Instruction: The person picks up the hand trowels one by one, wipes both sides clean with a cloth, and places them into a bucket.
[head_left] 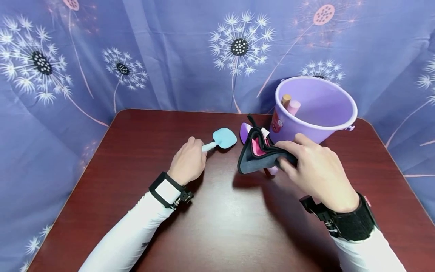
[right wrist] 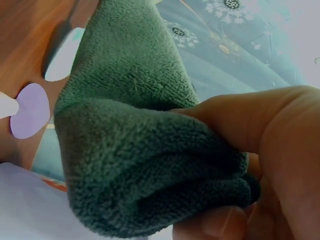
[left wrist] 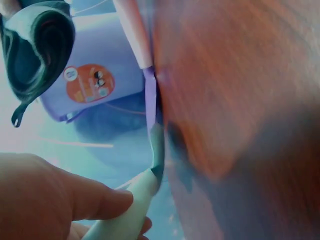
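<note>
My left hand (head_left: 188, 161) grips the pale handle of a light blue toy shovel (head_left: 225, 138), its blade held just over the table, pointing right. In the left wrist view the thumb lies along the handle (left wrist: 127, 212). My right hand (head_left: 316, 170) pinches a folded dark grey cloth (head_left: 259, 163) between thumb and fingers. The cloth is held above the table, showing a pink inner side and a black edge with a loop. Partly hidden behind it is a purple toy shovel (head_left: 244, 132), with a pink handle (left wrist: 135, 35) in the left wrist view.
A purple bucket (head_left: 300, 130) stands at the back right of the brown table (head_left: 146, 151). Inside it a tan handle end (head_left: 286, 99) and a pink handle end (head_left: 293, 107) stick up. Behind the table hangs a blue curtain (head_left: 176, 56) with a dandelion print.
</note>
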A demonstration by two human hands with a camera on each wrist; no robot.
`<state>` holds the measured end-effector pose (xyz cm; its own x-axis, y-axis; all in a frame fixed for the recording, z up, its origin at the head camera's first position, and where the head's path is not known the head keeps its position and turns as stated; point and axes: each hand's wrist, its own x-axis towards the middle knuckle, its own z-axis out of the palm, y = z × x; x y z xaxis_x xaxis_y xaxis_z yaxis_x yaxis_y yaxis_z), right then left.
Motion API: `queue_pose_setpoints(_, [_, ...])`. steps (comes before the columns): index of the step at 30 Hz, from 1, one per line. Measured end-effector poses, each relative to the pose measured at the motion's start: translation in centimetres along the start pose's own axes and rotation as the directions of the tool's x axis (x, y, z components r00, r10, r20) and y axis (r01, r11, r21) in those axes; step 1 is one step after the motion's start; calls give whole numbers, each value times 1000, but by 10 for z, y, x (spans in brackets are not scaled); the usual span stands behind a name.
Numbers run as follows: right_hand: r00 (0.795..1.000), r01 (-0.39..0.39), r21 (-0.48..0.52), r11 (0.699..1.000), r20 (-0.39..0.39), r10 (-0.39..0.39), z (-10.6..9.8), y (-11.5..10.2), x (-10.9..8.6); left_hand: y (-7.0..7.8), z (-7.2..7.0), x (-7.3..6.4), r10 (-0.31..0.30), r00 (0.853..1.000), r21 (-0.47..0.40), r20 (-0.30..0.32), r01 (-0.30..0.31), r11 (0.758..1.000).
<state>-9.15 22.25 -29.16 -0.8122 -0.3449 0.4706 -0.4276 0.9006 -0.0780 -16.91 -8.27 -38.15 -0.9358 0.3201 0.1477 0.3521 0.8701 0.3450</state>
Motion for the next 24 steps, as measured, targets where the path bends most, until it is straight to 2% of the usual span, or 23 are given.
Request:
queue_pose_setpoints(6, [999, 11, 11, 1000, -35, -11, 6, 2, 2, -6, -15, 0, 57, 995, -2, -81, -57, 998])
queue_pose_setpoints(13, [988, 68, 41, 997, -139, -61, 13, 2, 6, -7, -40, -4, 148, 971, -20, -187, -155, 988])
queue_pose_setpoints(17, [975, 89, 48, 995, -209, -77, 14, -2, 8, -4, -52, -8, 208, 952, -24, -225, -219, 975])
queue_pose_setpoints(24, [942, 136, 35, 990, -315, -118, 12, -10, 15, 2, -60, -13, 319, 905, 13, -281, -329, 944])
